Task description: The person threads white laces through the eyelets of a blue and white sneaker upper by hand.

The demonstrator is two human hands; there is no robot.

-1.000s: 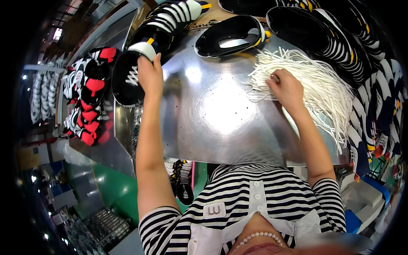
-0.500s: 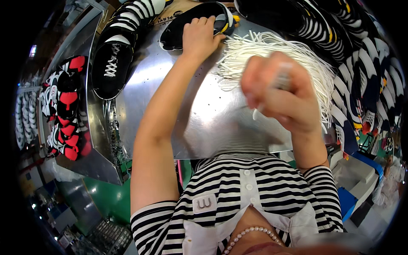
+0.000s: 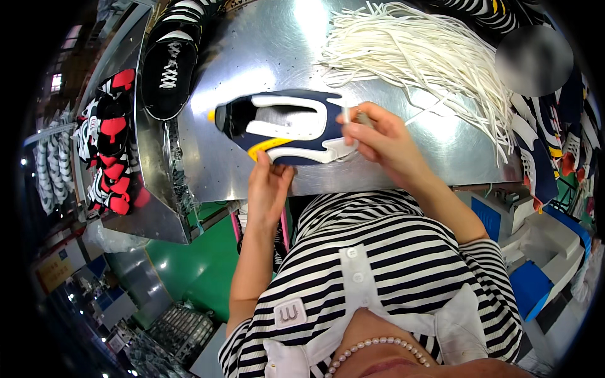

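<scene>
A navy shoe upper with white trim and a yellow stripe lies on the metal table in front of me, its heel to the left. My left hand holds its near edge beside the yellow stripe, thumb against the side and fingers partly beneath. At the toe end, my right hand is closed in a pinch on a white shoelace, which stands across the front of the upper. Where the lace runs inside my fingers is hidden. Behind the right hand spreads a big pile of loose white shoelaces.
A black upper with white lacing ends a row at the left edge of the metal table. Red, black and white uppers are stacked beyond it. Navy uppers hang at the right, above a grey bin.
My left hand has come back from the far side of the table, and the navy upper now lies near me. My right hand has lowered to its toe. The view has shifted.
</scene>
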